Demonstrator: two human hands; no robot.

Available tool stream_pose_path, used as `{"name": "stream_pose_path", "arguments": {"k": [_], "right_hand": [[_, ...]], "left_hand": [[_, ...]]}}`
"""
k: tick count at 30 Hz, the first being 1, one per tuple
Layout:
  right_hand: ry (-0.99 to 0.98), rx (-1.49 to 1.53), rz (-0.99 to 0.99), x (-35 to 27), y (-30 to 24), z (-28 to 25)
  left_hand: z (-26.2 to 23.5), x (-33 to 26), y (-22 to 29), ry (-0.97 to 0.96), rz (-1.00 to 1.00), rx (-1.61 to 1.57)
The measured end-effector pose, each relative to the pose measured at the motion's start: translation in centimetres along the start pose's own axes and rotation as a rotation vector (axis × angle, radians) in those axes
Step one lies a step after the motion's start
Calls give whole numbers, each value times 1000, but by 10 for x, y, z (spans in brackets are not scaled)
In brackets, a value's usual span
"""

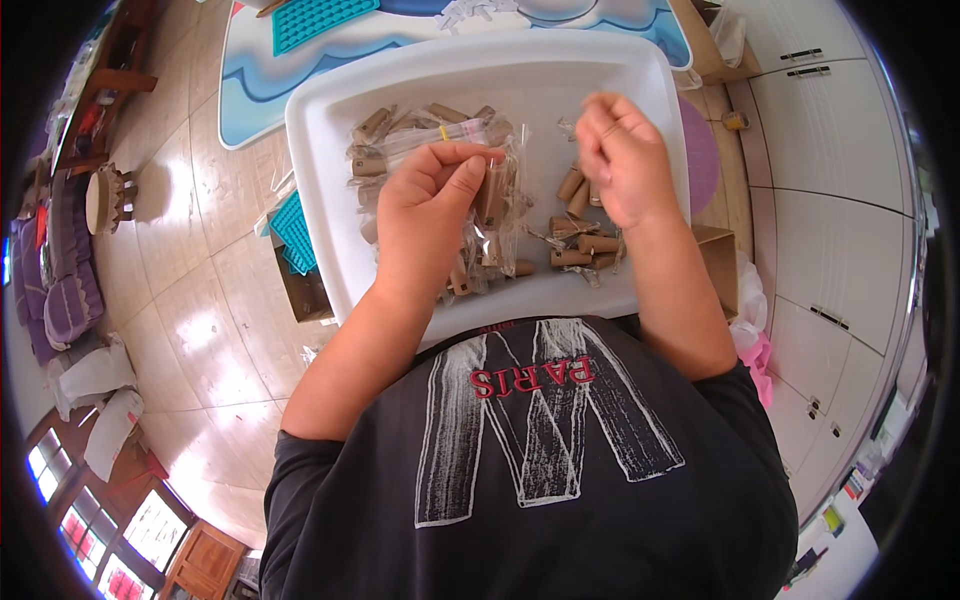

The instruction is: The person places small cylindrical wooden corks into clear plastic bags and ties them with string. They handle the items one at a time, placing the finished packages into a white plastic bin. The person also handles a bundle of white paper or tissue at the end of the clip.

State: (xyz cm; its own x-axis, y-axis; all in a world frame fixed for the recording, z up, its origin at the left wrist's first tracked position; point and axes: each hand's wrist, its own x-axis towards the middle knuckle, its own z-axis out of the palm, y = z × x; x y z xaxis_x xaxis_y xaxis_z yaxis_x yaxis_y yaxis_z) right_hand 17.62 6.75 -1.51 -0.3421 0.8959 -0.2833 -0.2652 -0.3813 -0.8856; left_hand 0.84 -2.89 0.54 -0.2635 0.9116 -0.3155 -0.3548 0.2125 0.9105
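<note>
My left hand (425, 205) is closed in a pinch, thumb against forefinger, on a clear plastic bag (515, 175). A brown cylinder (491, 205) shows through the plastic just below those fingertips. My right hand (622, 165) is raised over the right side of the white tub (655, 80), its fingers curled and slightly blurred. Whether anything small is in them is hidden. Beneath it lie loose brown cylinders (598, 243), several with clear wrapping. More wrapped brown cylinders (372, 124) fill the tub's left side, with a bundle of clear bags (412, 145) on top.
The tub stands in front of a table with a blue-and-white wave pattern (245, 95), which bears a teal grid tray (320, 22) and a pile of white pieces (480, 14). Cardboard boxes (716, 262) flank the tub. White cabinets (830, 130) line the right, a small stool (108, 200) the left.
</note>
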Motion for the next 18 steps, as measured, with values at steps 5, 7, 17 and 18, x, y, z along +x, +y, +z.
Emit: {"name": "stream_pose_path", "arguments": {"k": [5, 7, 17, 18], "right_hand": [[-183, -292, 121, -12, 5, 15], [-193, -369, 75, -13, 8, 20], [-228, -425, -18, -16, 6, 17], [-231, -425, 41, -17, 3, 17]], "left_hand": [[-1, 0, 0, 1, 9, -45], [-2, 1, -1, -7, 10, -22], [-5, 1, 0, 3, 4, -11], [-5, 0, 1, 20, 8, -11]]}}
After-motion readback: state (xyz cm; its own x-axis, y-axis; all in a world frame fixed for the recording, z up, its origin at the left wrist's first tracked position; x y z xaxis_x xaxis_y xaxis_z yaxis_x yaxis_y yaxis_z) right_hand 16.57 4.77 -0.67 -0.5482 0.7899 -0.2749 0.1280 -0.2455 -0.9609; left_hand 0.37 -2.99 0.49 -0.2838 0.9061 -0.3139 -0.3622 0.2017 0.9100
